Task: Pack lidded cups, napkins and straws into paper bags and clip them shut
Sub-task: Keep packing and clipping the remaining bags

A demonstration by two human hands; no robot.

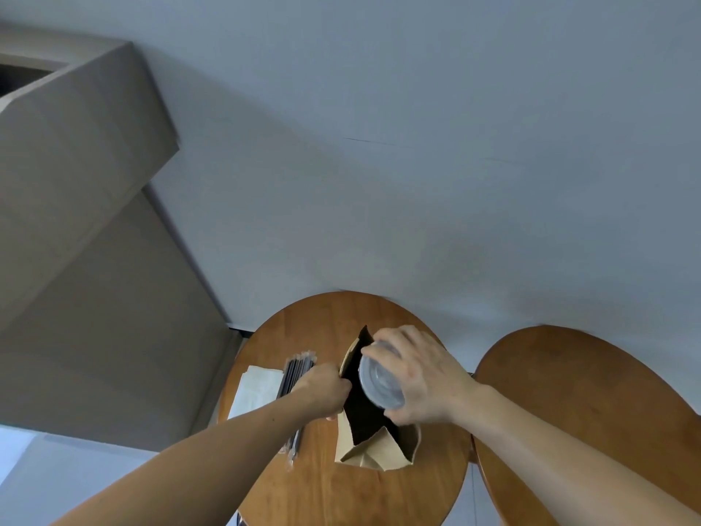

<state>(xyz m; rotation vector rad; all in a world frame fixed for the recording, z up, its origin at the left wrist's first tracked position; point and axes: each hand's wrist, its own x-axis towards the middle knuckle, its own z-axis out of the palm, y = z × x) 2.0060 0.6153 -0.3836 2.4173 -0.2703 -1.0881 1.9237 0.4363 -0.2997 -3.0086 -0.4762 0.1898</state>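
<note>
**Cup above the open bag**

Grips the cup (pixel 381 381) with the right hand (pixel 421 377), fingers curled round the clear lid from the top. Holds it tilted, lid toward the camera, just over the dark mouth of the bag (pixel 379 449); cannot tell how far the bottom is inside.

Pinches the left edge of the bag mouth with the left hand (pixel 322 389), fingers closed on the paper.

Upright and wide open near the middle of the round wooden worktop (pixel 341 487): the brown paper bag.

Left of the bag, partly hidden under the left forearm: dark straws (pixel 294 370) in clear wrapping, lying flat. Just beside these, further left, at the worktop edge: white napkins (pixel 254 389).
</note>
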